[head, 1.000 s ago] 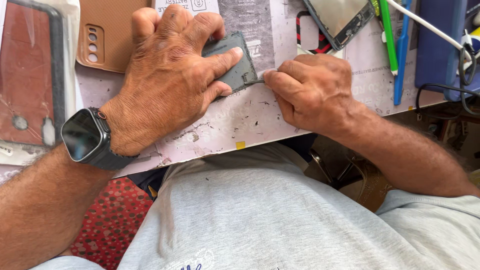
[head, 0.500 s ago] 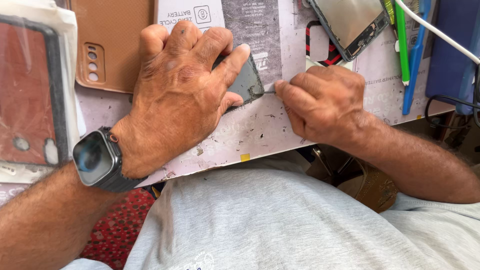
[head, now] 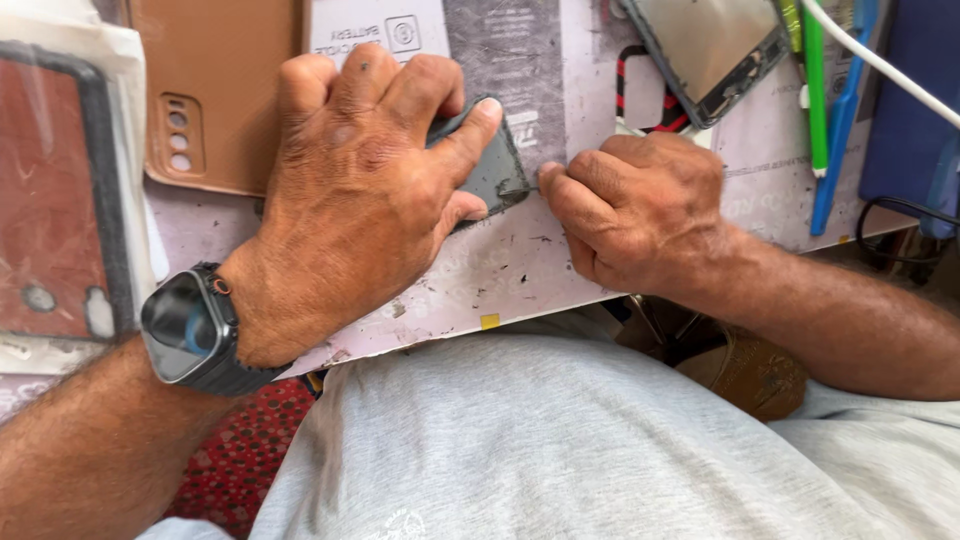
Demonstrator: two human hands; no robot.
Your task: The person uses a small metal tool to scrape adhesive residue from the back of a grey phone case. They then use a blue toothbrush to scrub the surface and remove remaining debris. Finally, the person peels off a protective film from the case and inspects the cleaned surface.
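Two hands meet at a small dark grey slab [head: 497, 165] lying on the scuffed white mat [head: 520, 270]. Left hand [head: 360, 200] presses flat on it, fingers together; right hand [head: 640, 210] pinches a thin tool at its corner. Beyond lie a tan phone case [head: 215, 90] and a grey rectangular label [head: 505, 50].

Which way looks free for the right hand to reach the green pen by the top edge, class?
Probably yes: the right hand has bare worktop between it and the green pen, though it holds a thin tool.
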